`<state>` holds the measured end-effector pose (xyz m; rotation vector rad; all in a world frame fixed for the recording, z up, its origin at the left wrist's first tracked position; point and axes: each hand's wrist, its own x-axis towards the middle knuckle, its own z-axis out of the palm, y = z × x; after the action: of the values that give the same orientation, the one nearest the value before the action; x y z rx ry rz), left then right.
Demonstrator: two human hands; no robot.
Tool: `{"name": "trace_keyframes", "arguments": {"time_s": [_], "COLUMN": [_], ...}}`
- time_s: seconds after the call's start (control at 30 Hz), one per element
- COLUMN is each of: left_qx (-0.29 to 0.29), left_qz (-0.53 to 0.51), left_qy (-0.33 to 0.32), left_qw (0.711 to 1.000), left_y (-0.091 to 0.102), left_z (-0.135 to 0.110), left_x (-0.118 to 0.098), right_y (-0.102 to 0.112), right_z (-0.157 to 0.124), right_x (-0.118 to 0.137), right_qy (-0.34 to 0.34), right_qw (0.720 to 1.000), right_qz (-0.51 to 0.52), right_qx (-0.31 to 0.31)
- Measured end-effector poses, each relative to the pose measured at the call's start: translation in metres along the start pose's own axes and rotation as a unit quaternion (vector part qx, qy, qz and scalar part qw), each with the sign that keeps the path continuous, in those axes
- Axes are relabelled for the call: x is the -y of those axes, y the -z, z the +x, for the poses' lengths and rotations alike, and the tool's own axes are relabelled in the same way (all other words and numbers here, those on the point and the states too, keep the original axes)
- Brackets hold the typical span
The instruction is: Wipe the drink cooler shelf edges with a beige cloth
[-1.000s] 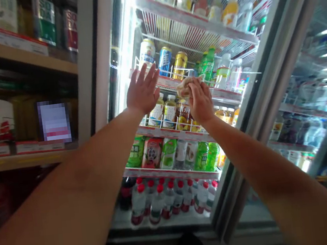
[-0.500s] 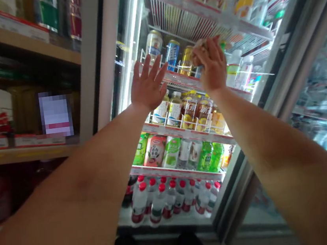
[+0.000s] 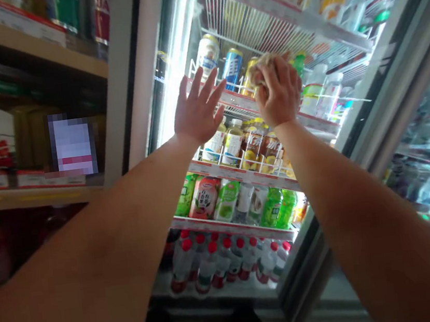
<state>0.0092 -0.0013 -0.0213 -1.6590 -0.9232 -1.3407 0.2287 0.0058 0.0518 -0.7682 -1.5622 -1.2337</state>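
My left hand [image 3: 197,106] is raised before the lit drinks fridge with its fingers spread, holding nothing. It appears to be at the glass door, though contact is hard to judge. To its right, my right hand [image 3: 280,93] has its fingers curled round a crumpled beige cloth [image 3: 259,72], partly hidden by the fingers. Behind the hands, on a wire shelf, are a white can [image 3: 208,52], a blue can [image 3: 233,67] and a gold can [image 3: 248,77], the last partly covered by the cloth and right hand.
Lower shelves hold bottled tea [image 3: 232,143], green and red drinks [image 3: 204,196] and several red-capped bottles [image 3: 213,260]. A metal door frame [image 3: 395,128] slants along the right. Wooden shelving [image 3: 39,195] with large bottles stands at left. Dark shoe tips show at the bottom.
My right hand's fingers have curled in more, and the cloth has shifted slightly with them. My left hand stays spread. The whole view has tilted a little.
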Motion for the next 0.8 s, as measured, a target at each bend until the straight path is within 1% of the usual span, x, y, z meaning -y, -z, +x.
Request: {"name": "trace_keyframes", "arguments": {"time_s": [0.1, 0.17, 0.2, 0.27, 0.3, 0.4, 0.47, 0.53, 0.63, 0.7, 0.77, 0.8], "left_qx": [0.01, 0.018, 0.022, 0.029, 0.029, 0.017, 0.014, 0.015, 0.019, 0.017, 0.006, -0.004], "left_qz": [0.016, 0.03, 0.035, 0.041, 0.045, 0.063, 0.065, 0.062, 0.059, 0.053, 0.05, 0.053], "left_qy": [0.003, 0.011, 0.014, 0.013, 0.009, -0.011, -0.012, -0.005, -0.011, -0.019, -0.007, 0.009], "left_qw": [1.0, 0.999, 0.999, 0.999, 0.999, 0.998, 0.998, 0.998, 0.998, 0.998, 0.999, 0.999], "left_y": [-0.002, -0.002, -0.002, 0.0, 0.002, 0.005, 0.005, 0.004, 0.003, 0.002, 0.001, 0.001], "left_z": [0.001, 0.002, 0.002, 0.002, 0.002, 0.001, 0.0, -0.001, -0.003, -0.003, 0.002, 0.006], "left_x": [0.002, 0.002, 0.002, 0.0, -0.001, -0.004, -0.004, -0.003, 0.0, 0.001, 0.0, -0.002], "right_y": [-0.014, -0.02, -0.021, -0.018, -0.014, -0.004, 0.001, 0.001, -0.005, -0.008, -0.01, -0.009], "right_z": [0.003, 0.005, 0.005, 0.004, 0.002, -0.001, -0.003, -0.002, 0.001, 0.002, 0.002, 0.001], "right_x": [-0.007, -0.01, -0.01, -0.009, -0.008, -0.004, -0.002, -0.002, -0.005, -0.007, -0.006, -0.005], "right_qy": [-0.096, -0.139, -0.152, -0.155, -0.145, -0.086, -0.069, -0.093, -0.177, -0.219, -0.228, -0.211], "right_qw": [0.992, 0.985, 0.983, 0.982, 0.985, 0.993, 0.995, 0.993, 0.98, 0.969, 0.965, 0.969], "right_qz": [-0.011, 0.007, 0.023, 0.053, 0.063, 0.075, 0.074, 0.071, 0.078, 0.09, 0.094, 0.09], "right_qx": [-0.075, -0.102, -0.106, -0.091, -0.075, -0.014, 0.006, -0.002, -0.05, -0.075, -0.093, -0.095]}}
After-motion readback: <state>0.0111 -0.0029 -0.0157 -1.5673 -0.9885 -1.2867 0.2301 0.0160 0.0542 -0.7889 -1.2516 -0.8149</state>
